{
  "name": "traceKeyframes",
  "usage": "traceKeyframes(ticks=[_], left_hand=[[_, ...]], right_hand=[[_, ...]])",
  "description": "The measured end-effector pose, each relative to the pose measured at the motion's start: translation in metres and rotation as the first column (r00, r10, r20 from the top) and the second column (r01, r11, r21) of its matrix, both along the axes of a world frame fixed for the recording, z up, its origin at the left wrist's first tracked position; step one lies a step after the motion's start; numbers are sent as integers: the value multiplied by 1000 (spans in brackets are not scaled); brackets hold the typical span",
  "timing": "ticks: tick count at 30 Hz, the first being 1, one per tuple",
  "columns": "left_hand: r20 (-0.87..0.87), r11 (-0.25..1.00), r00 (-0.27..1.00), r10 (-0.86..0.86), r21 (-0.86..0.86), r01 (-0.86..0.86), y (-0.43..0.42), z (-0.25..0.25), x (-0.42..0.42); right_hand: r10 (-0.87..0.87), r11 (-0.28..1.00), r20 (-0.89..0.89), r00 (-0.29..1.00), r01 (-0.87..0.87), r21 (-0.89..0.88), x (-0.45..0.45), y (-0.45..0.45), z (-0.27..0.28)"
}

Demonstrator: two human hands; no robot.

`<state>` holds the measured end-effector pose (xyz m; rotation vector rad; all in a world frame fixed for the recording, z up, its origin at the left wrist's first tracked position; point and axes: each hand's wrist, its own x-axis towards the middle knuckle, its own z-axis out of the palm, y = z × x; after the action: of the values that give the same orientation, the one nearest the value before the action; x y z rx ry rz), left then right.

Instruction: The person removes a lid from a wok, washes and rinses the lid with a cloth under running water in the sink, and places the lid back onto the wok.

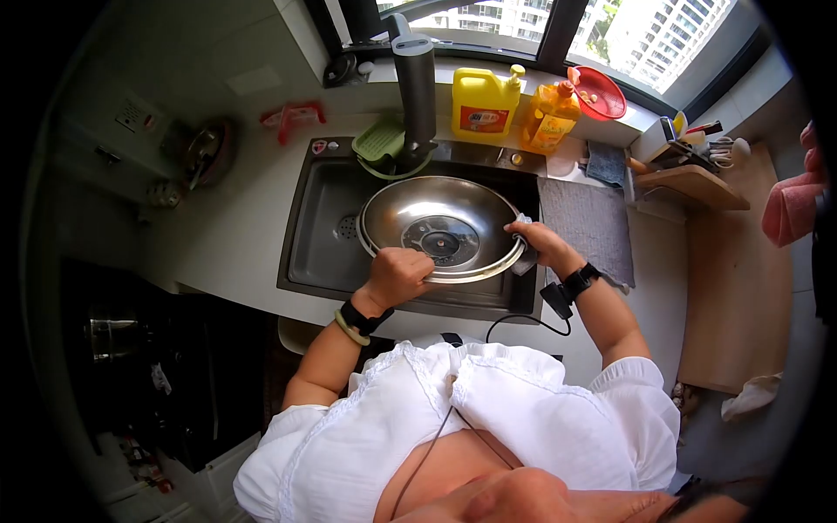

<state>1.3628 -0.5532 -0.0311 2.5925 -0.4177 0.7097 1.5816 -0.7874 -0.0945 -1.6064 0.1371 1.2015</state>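
A wide, shiny metal pot lid (384,209) is held over the dark sink (305,253), with its hollow side facing up. Its middle has a see-through ring around a small bolt. My left hand (399,274) is closed on the near-left rim, the fingers curled over the edge. On the right rim, my right hand (547,245) grips a pale cloth (522,247) pressed against the metal, thumb on top. Wet-looking spots show near the lid's centre. The faucet (415,96) stands behind it, beside a green drain basket (380,142).
Behind the sink stand a yellow jug (481,105), an orange soap bottle (552,120) and a red strainer (602,94). A grey mat (588,222) lies to the right, near a utensil holder and wooden board (693,185). A red plastic item (292,119) rests at left.
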Motion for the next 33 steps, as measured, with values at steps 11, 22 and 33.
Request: traceKeyframes(ticks=[11, 22, 33], left_hand=[[-413, 508, 798, 438, -619, -599, 26, -22, -54], [-679, -312, 707, -199, -640, -702, 31, -90, -52], [-629, -42, 757, -177, -763, -645, 21, -89, -36]], right_hand=[[-160, 975, -15, 987, 160, 154, -23, -8, -44], [313, 938, 702, 640, -91, -335, 5, -21, -48], [520, 764, 850, -87, -399, -508, -61, 135, -13]])
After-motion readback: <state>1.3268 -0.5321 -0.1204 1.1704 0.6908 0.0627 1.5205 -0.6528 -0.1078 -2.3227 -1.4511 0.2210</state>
